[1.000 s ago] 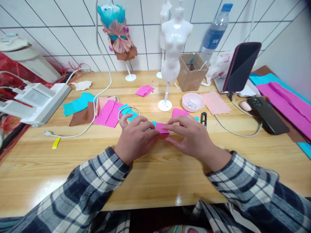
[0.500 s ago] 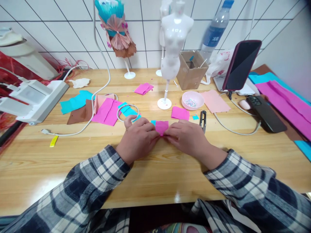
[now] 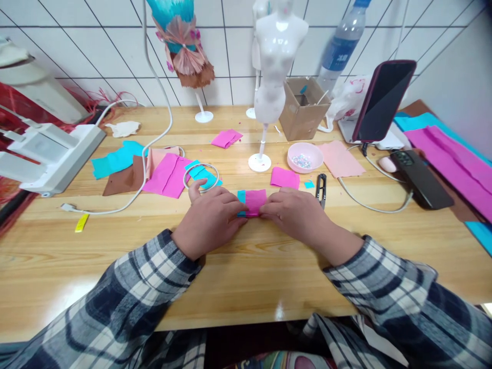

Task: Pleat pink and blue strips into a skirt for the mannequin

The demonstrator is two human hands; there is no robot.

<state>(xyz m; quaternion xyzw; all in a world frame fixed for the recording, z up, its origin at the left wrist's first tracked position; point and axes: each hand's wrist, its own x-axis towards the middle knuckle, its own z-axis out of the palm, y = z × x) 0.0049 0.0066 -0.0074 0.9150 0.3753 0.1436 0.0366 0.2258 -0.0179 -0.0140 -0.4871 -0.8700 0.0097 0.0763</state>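
A small pink piece of crepe paper lies on the table between my hands, with a narrow blue strip of paper along its left side. My left hand pinches the left end at the lower corner, its thumb raised away from the other fingertips. At the right edge, my right hand has its fingers closed on the pink paper. Just beyond my hands lie another folded pink piece, a blue scrap and black thread snips.
A white mannequin stands behind, beside a pink bowl of beads and a cardboard box. Coloured paper sheets, a bangle-like ring and a white cable lie left. Phones and long paper strips are right.
My left hand has slid slightly left along the lower edge, uncovering more of the blue strip and pink paper. My right hand stays almost in place.
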